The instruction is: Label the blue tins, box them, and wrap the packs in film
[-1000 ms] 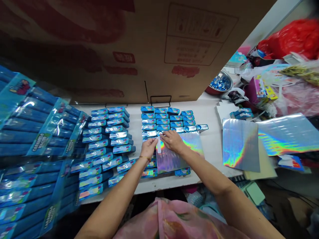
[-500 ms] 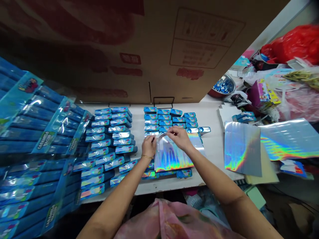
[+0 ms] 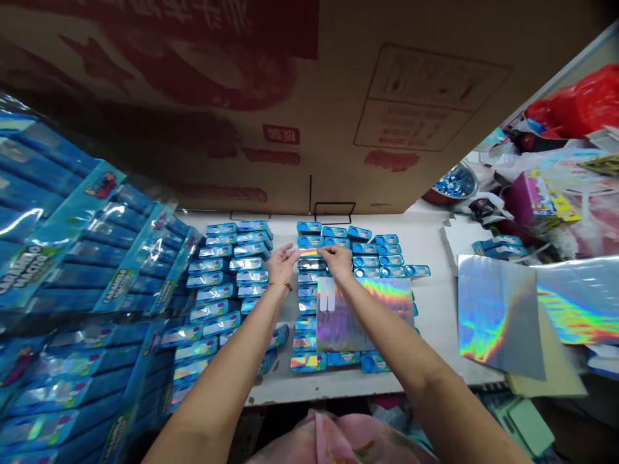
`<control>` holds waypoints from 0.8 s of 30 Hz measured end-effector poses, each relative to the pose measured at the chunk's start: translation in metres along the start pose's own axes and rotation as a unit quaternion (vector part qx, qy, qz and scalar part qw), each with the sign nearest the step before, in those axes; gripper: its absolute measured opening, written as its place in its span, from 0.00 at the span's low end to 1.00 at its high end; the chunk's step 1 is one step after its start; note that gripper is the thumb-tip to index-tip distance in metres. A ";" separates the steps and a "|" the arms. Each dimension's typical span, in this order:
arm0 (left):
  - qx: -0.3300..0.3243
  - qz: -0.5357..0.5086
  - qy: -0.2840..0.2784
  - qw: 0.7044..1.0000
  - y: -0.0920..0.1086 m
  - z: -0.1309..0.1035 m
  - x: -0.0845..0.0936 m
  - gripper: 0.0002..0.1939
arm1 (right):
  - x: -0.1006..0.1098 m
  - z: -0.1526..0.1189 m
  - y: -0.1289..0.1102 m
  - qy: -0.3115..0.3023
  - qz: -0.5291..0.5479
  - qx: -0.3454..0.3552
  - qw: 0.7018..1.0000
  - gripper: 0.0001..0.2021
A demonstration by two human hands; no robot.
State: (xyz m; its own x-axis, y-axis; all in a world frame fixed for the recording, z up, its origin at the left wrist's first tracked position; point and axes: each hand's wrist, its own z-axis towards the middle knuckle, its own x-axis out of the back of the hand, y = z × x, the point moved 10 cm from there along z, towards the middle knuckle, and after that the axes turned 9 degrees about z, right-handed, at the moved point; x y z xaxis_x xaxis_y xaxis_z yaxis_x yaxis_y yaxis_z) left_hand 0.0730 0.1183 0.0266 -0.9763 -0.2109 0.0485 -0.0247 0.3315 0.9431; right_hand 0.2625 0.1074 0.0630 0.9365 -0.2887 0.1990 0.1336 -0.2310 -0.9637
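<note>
A short shiny rainbow sticker [image 3: 308,252] stretches between my two hands, over a column of small blue boxes [image 3: 309,290]. My left hand [image 3: 282,264] pinches its left end, with the other fingers partly spread. At the right end, my right hand [image 3: 340,261] has thumb and finger closed on it. Whether the sticker touches the box beneath I cannot tell. Below my right hand, a holographic sticker sheet [image 3: 372,316] lies across several boxes, with two pale label-shaped gaps in its upper left corner.
A big cardboard box [image 3: 338,174] walls off the back. Wrapped stacks of blue boxes [image 3: 72,258] rise at the left, beside loose rows [image 3: 213,293]. To the right are more holographic sheets [image 3: 498,316], a metal bowl [image 3: 459,183] of blue pieces and a red bag [image 3: 580,96].
Both hands have moved off the sheet's upper left corner toward the boxes behind it. The sticker, earlier curled up at the sheet, is now stretched straight. The camera view has shifted.
</note>
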 end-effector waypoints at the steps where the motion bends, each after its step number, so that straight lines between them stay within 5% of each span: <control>1: -0.006 0.008 0.011 1.000 0.001 0.012 0.002 0.24 | -0.005 0.007 0.000 0.009 -0.036 0.010 0.999 0.11; 6: -0.010 0.075 0.049 0.996 -0.005 0.061 0.005 0.22 | -0.028 0.035 -0.001 0.024 -0.222 0.022 0.975 0.12; 10: 0.005 0.100 0.048 0.994 -0.020 0.076 0.002 0.20 | -0.038 0.042 -0.003 0.011 -0.323 0.037 0.945 0.14; 17: 0.004 0.153 0.026 0.988 -0.030 0.077 -0.006 0.20 | -0.047 0.034 -0.014 -0.014 -0.465 0.081 0.882 0.13; 24: -0.068 0.247 0.010 0.966 0.004 0.057 0.000 0.11 | -0.070 0.017 -0.025 -0.161 -0.552 0.204 0.792 0.16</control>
State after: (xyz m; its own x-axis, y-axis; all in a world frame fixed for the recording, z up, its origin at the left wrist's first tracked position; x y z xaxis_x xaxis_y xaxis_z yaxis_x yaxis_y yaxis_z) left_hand 0.0610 0.1721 0.0119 -0.8570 -0.0766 0.5096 0.4738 0.2721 0.8376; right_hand 0.1986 0.1494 0.0705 0.2014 0.1480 0.9683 0.9612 0.1605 -0.2245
